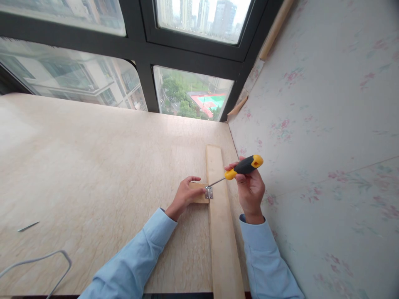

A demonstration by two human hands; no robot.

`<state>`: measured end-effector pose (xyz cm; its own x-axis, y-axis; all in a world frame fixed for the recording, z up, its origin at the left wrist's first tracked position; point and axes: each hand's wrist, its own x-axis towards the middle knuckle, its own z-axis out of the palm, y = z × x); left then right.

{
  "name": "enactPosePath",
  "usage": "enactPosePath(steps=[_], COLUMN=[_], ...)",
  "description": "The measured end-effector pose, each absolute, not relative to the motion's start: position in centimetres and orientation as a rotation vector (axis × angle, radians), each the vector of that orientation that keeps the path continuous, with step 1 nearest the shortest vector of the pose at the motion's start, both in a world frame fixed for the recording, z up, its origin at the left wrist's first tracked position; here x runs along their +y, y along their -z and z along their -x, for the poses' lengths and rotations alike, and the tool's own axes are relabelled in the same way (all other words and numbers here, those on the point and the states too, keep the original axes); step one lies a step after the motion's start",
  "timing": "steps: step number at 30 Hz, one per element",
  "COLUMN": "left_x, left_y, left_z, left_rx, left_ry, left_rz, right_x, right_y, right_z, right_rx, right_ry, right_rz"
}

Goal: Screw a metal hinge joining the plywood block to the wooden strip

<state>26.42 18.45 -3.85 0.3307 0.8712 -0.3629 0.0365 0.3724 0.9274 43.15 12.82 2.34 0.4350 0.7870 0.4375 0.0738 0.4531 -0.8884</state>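
A screwdriver (238,170) with a black and yellow handle and a thin bright metal shaft sits in the right hand (249,189), whose fingers are wrapped tight around the handle. Its long axis slants: the yellow butt end points up and to the right toward the wall, and the tip points down and to the left, meeting a small silver hinge (208,193). The hinge lies across the joint between a small wooden block (199,192) and a long pale wooden plank (222,224) that runs away from the person along the right edge of the desk (93,166). The left hand (184,197) lies curled over the block, pressing it down. Both arms wear light blue sleeves. Farther left on the marbled desk lie a thin metal sliver (28,226) and a bent grey wire loop (46,261).
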Motion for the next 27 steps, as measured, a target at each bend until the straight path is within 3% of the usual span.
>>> enactPosePath(steps=[27], left_x=[18.5], left_y=[4.7], left_z=[-26.4], left_rx=[1.082], left_ry=[-0.705], left_rz=[-1.086], right_x=[12.8], right_y=[-2.7], right_z=[-41.9], right_rx=[-1.017], right_ry=[-0.462], right_rz=[0.968])
